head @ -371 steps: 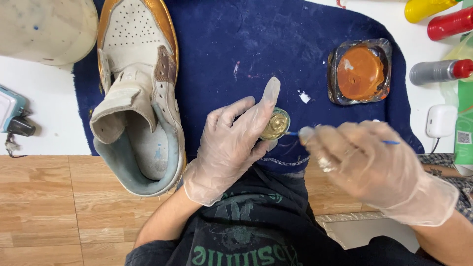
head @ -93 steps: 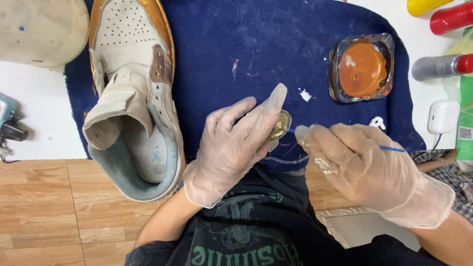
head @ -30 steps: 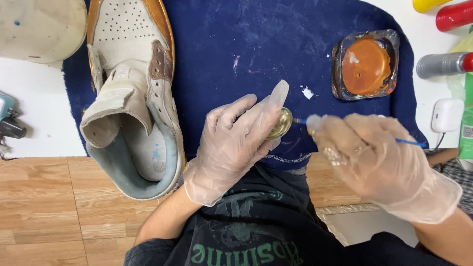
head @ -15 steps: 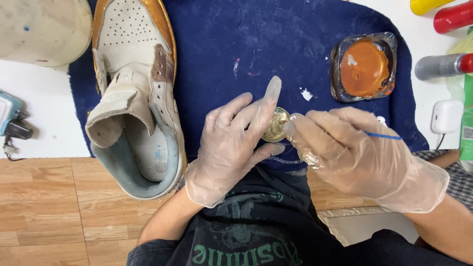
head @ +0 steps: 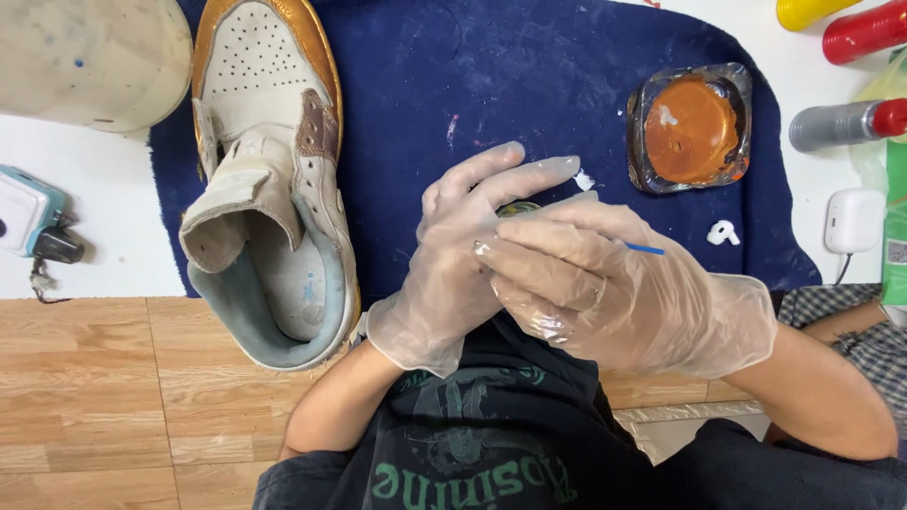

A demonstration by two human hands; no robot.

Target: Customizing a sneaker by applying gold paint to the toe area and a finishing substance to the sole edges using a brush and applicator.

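Under your hands lies a dark blue cloth (head: 529, 85), spread over a white table (head: 104, 236) and speckled with small pale paint marks. Beyond the table's near edge you see wooden floor planks (head: 123, 397) and your own dark printed shirt (head: 472, 444).

Your left hand (head: 463, 255), in a clear glove, is curled around a small round pot (head: 517, 208), of which only a sliver shows between the fingers. Your right hand (head: 605, 293), also gloved, lies across the left and pinches a thin brush with a blue handle (head: 645, 249); its tip is hidden behind your fingers, close to the pot.

On the left part of the cloth rests a high-top shoe (head: 269, 179), white with gold trim and a pale blue lining, its toe pointing far and its opening toward you. At the far right of the cloth stands a square glass dish (head: 690, 127) filled with orange paint. Just near it, a small white earbud (head: 723, 231) lies on the cloth.

On the table's right edge lie a yellow bottle (head: 812, 11), a red bottle (head: 864, 33) and a silver bottle with a red cap (head: 846, 123), with a white charger (head: 853, 220) nearer. A pale round bucket (head: 90, 57) sits at the far left, and a small light blue device (head: 28, 212) sits at the left edge.
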